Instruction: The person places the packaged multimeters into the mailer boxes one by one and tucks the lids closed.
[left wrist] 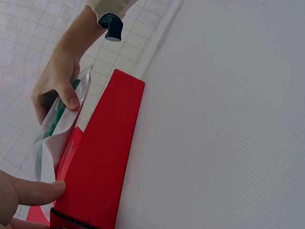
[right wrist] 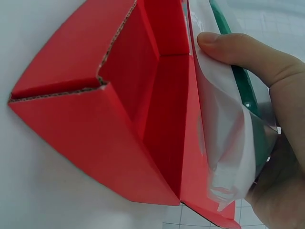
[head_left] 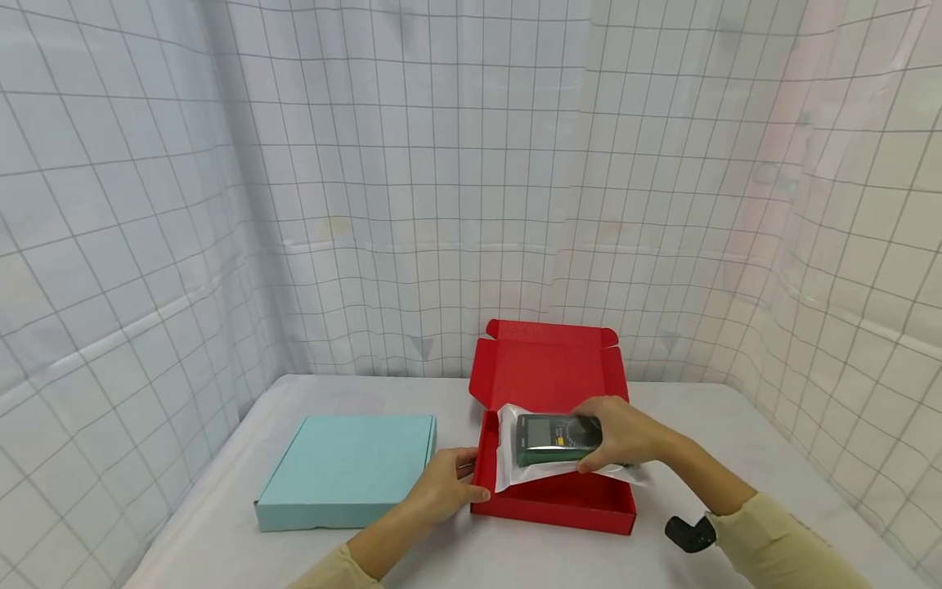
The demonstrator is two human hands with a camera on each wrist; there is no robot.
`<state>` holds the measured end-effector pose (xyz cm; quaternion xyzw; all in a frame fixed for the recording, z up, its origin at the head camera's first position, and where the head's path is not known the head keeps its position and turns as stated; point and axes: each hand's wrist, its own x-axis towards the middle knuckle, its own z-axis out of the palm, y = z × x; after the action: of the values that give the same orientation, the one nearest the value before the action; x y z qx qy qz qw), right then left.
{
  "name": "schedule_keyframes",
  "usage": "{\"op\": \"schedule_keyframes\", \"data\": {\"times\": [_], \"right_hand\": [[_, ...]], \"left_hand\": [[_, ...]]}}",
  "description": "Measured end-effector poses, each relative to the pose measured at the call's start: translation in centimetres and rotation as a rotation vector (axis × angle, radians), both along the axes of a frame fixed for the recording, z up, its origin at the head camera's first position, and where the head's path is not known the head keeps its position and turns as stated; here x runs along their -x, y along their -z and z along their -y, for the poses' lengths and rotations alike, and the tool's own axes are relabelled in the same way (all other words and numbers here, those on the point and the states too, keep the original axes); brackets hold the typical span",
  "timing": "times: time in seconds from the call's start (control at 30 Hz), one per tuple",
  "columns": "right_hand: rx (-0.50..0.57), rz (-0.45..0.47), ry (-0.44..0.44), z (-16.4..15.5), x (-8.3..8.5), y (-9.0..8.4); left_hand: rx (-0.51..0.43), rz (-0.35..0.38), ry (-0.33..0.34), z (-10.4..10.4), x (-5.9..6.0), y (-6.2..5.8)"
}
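Bagged multimeter gripped by right hand over red box, left hand flat against its wall, teal box only in head view

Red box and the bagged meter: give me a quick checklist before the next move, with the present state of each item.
1. Red box lid open: ok, lid stands up at the back.
2. Box held steady: ok, left hand touches its left wall.
3. Grip on the bagged meter: ok, right hand holds it, thumb under, fingers on top.
4. Meter over the box opening: ok, tilted.
5. Box inside bare: cannot tell, bag hides part of the floor.
6. Blue box out of the way: ok, closed, to the left.
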<state>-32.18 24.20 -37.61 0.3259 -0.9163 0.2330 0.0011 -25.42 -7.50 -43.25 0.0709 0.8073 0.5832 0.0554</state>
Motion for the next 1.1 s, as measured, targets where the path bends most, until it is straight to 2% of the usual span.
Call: {"op": "schedule_keyframes", "data": {"times": [0.2, 0.5, 1.1], "right_hand": [[-0.02, -0.002, 0.015, 0.5, 0.3, 0.4], [-0.025, 0.006, -0.031, 1.1, 0.4, 0.9], [-0.029, -0.005, -0.038, 2.7, 0.7, 2.7]], "left_hand": [[0.0, -0.005, -0.003, 0.0, 0.0, 0.0], [-0.012, -0.005, 0.02, 0.2, 0.0, 0.0], [-0.036, 0.001, 0.043, 0.3, 0.1, 0.2]]}}
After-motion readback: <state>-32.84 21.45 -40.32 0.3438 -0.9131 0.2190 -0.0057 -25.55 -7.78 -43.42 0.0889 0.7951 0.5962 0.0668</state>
